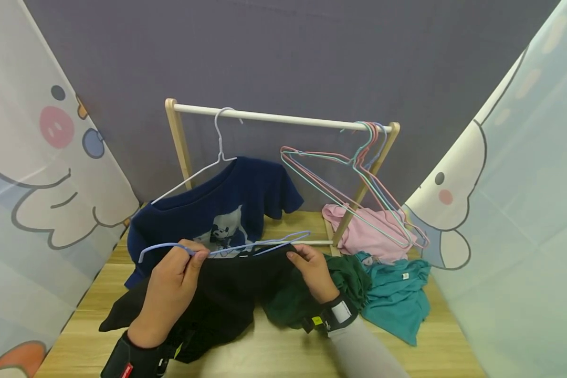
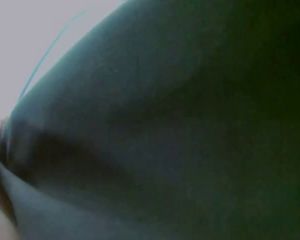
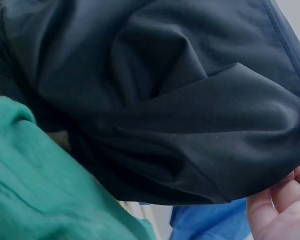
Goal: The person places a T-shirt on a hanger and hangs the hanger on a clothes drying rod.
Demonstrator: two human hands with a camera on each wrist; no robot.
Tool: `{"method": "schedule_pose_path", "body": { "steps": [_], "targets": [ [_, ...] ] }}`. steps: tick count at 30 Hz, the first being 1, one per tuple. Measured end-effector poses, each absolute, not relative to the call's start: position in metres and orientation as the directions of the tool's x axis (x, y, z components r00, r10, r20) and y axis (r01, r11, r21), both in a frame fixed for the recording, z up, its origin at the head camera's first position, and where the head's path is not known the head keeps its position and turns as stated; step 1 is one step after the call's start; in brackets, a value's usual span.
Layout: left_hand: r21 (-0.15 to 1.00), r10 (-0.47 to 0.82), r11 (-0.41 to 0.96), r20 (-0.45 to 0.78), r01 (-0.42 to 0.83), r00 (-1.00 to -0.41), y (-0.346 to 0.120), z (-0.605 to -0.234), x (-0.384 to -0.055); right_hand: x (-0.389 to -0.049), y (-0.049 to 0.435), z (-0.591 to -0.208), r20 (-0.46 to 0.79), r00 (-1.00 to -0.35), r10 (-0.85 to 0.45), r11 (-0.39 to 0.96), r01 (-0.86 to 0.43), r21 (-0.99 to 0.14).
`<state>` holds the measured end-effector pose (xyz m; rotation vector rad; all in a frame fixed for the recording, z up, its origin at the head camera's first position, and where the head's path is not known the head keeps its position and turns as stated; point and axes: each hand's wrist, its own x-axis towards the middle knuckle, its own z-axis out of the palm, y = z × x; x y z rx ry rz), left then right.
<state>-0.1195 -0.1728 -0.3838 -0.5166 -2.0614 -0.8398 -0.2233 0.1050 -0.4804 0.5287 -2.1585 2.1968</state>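
Observation:
My left hand (image 1: 173, 278) grips a light blue wire hanger (image 1: 236, 247) near its hook, which points left. Dark cloth is also held at that hand's fingertips in the left wrist view. The hanger's far end stretches right, over the neckline of a black shirt (image 1: 229, 289). My right hand (image 1: 314, 268) pinches the shirt's upper edge between thumb and fingers. In the right wrist view the black shirt (image 3: 155, 100) hangs in folds from the fingers. Part of the hanger is hidden behind the cloth and the left hand.
Behind, a navy T-shirt (image 1: 208, 205) with a mouse print hangs from a white hanger (image 1: 221, 142) on the rack's rail (image 1: 283, 119). Several bare hangers (image 1: 359, 173) hang at the rail's right. Dark green (image 1: 347, 275), teal (image 1: 397, 294) and pink garments (image 1: 368, 231) lie on the right.

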Motion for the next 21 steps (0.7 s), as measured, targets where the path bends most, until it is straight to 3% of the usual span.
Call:
{"method": "schedule_pose_path", "body": {
  "steps": [13, 17, 21],
  "targets": [
    [0.366, 0.082, 0.754, 0.772, 0.545, -0.631, -0.183, -0.397, -0.112, -0.220, 0.135, -0.462, 0.285, -0.958, -0.025, -0.067, -0.283, -0.957],
    [0.350, 0.115, 0.764, 0.753, 0.542, -0.648, -0.181, -0.400, -0.111, -0.212, 0.140, -0.447, 0.312, -0.950, -0.027, 0.000, -0.312, -0.950],
    [0.347, 0.154, 0.777, 0.704, 0.525, -0.693, -0.175, -0.400, -0.113, -0.200, 0.138, -0.425, 0.412, -0.906, -0.094, 0.150, -0.422, -0.894]
  ]
}}
